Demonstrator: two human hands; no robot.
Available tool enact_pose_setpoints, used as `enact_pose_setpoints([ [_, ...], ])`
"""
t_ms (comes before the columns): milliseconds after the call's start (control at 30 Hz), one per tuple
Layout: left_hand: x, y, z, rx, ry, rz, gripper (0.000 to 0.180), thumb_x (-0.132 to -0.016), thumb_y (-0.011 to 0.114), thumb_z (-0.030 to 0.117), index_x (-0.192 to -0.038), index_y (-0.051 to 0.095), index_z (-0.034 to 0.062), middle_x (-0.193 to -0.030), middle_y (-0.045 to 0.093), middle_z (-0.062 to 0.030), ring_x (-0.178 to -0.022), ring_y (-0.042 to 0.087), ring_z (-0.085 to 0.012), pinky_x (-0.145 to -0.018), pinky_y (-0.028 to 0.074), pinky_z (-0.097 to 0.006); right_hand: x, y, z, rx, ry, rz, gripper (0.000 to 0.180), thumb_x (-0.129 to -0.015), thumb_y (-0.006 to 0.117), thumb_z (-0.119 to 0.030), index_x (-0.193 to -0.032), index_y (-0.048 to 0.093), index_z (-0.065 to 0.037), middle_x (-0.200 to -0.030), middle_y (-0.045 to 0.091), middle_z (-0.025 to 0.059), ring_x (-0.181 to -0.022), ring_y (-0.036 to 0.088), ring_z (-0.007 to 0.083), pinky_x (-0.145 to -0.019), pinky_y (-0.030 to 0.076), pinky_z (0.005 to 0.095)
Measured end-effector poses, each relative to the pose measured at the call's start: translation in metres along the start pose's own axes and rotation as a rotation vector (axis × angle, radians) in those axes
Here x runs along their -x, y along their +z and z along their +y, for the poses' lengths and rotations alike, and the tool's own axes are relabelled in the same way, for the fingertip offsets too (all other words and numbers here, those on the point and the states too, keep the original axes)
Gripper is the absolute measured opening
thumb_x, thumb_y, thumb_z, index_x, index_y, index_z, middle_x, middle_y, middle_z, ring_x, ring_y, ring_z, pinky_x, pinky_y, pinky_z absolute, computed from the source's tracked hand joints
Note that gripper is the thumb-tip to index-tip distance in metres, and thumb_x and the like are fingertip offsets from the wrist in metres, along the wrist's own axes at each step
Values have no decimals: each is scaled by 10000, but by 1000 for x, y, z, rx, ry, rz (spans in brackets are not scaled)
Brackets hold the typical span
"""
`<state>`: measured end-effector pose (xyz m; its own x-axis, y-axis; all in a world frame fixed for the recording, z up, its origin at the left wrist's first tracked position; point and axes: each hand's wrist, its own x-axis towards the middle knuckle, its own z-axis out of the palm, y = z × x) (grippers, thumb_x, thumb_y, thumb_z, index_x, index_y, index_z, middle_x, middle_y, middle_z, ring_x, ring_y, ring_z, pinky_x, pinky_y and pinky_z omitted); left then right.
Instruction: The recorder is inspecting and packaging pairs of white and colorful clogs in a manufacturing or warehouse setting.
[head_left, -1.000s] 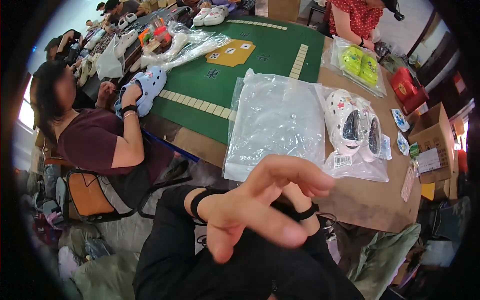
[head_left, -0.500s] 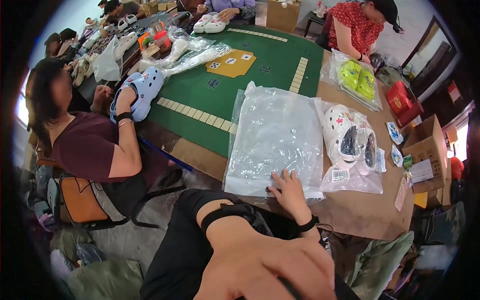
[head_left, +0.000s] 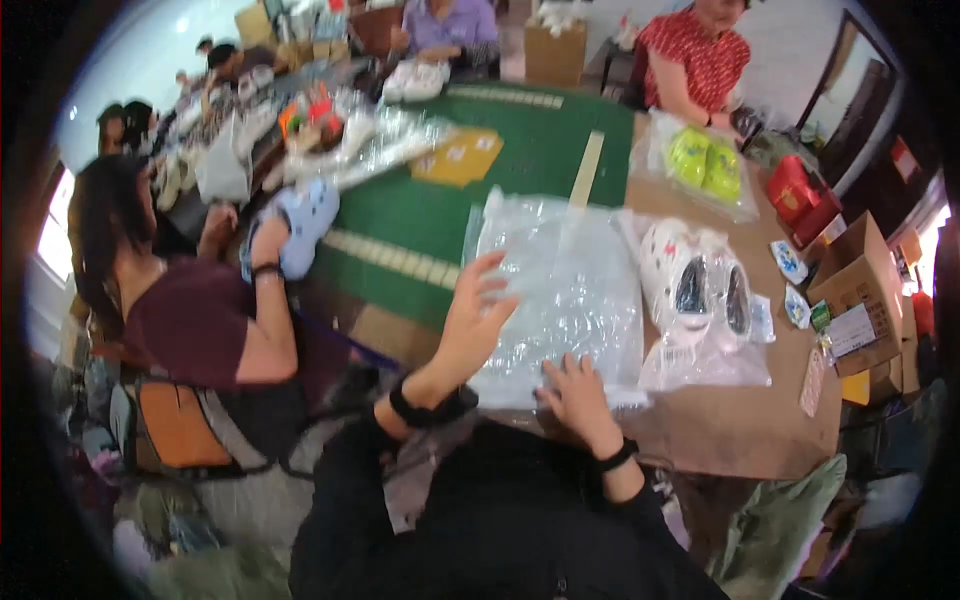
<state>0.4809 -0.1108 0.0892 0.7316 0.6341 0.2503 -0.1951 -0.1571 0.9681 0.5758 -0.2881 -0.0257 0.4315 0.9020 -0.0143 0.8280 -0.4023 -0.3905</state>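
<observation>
A stack of clear plastic bags (head_left: 575, 270) lies flat in front of me across the table's near edge. My right hand (head_left: 580, 405) rests on its near edge with the fingers spread, holding nothing. Over the left side of the bags my left hand (head_left: 480, 315) is raised, its fingers apart and nothing in them. To the right of the stack lies a pair of white clogs (head_left: 692, 285) with dark insoles, sealed in a clear bag with a label.
Yellow-green clogs (head_left: 705, 160) in a bag lie farther right. A cardboard box (head_left: 855, 275) and a red container (head_left: 800, 195) stand at the right edge. On the left a co-worker holds a light-blue clog (head_left: 300, 230). The green table mat (head_left: 400, 215) carries pale tiles.
My left hand has gone from close below the camera to above the left side of the bags. My right hand stays on the bags. The view has shifted slightly.
</observation>
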Motion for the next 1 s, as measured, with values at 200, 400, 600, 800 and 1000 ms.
enact_pose_setpoints([
  [200, -41, -68, -62, -174, -60, 303, 543, -838, 557, 27, -1337, 345, 52, -1279, 409, -138, -1014, 475, -165, -871, 408, -282, -10, 10, 0, -33, -40, 40, 471, -836, 588, -379, -1253, 527, -167, -1293, 448, 226, -1189, 389, 477, -928, 350, 577],
  [400, -72, -96, -64, -159, -196, 497, 639, -851, 555, 74, -1412, 250, 93, -1330, 349, -153, -996, 487, -201, -805, 413, -323, -9, 18, 5, 56, -28, 117, 465, -831, 595, -387, -1235, 536, -165, -1256, 477, 235, -1182, 401, 488, -923, 355, 581],
  [600, -82, -137, -89, -237, -244, 615, 695, -848, 565, 100, -1439, 199, 93, -1348, 347, -179, -1068, 471, -255, -858, 400, -342, -3, 18, 1, 57, -35, 61, 478, -827, 597, -397, -1249, 531, -183, -1272, 467, 230, -1181, 399, 484, -929, 343, 595],
  [800, -78, -143, -94, -259, -139, 684, 719, -826, 584, 101, -1431, 197, 70, -1302, 390, -219, -1109, 450, -299, -917, 375, -377, 0, 16, -3, 9, -24, 32, 475, -837, 587, -393, -1258, 527, -182, -1276, 463, 230, -1191, 389, 484, -946, 334, 585],
  [1000, -58, -126, -135, -640, 5, 273, 578, -824, 590, 98, -1360, 378, 63, -1247, 468, -170, -1079, 464, -247, -908, 395, -336, -6, 10, 0, 17, -10, 36, 488, -844, 582, -392, -1279, 514, -182, -1325, 430, 236, -1221, 366, 487, -971, 323, 568],
])
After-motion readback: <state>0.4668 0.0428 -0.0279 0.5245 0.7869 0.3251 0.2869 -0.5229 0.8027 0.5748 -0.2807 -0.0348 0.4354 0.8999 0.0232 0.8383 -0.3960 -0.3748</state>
